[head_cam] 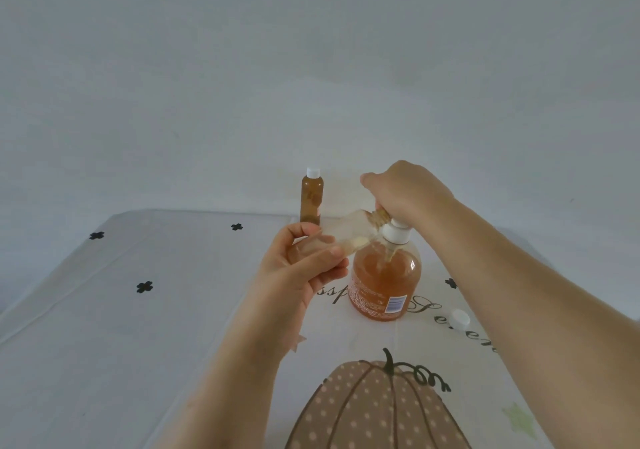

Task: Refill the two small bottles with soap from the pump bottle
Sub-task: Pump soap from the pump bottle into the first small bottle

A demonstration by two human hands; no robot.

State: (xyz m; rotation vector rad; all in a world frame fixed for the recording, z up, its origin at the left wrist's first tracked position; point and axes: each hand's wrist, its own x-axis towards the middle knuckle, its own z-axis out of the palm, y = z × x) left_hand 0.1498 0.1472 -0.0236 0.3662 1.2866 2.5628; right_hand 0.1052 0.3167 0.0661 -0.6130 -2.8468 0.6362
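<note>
The pump bottle (pixel 385 277) stands upright at the middle of the table (pixel 104 310), about half full of orange soap. It carries white print on an orange panel, too small to read, and a white barcode sticker low on its right side. The right hand (pixel 405 190) sits on its white pump head with the fingers curled down over it.

At its 10 o'clock the left hand (pixel 298 268) pinches a clear small bottle (pixel 341 232) between thumb and fingertips, tilted with its mouth at the nozzle. At 11 o'clock, farther back, a filled small bottle (pixel 311 196) stands capped. A loose white cap (pixel 460 319) lies at 4 o'clock. The tablecloth's script shows only scraps, such as "ss"; a dotted pumpkin print (pixel 374 410) lies at 6 o'clock.
</note>
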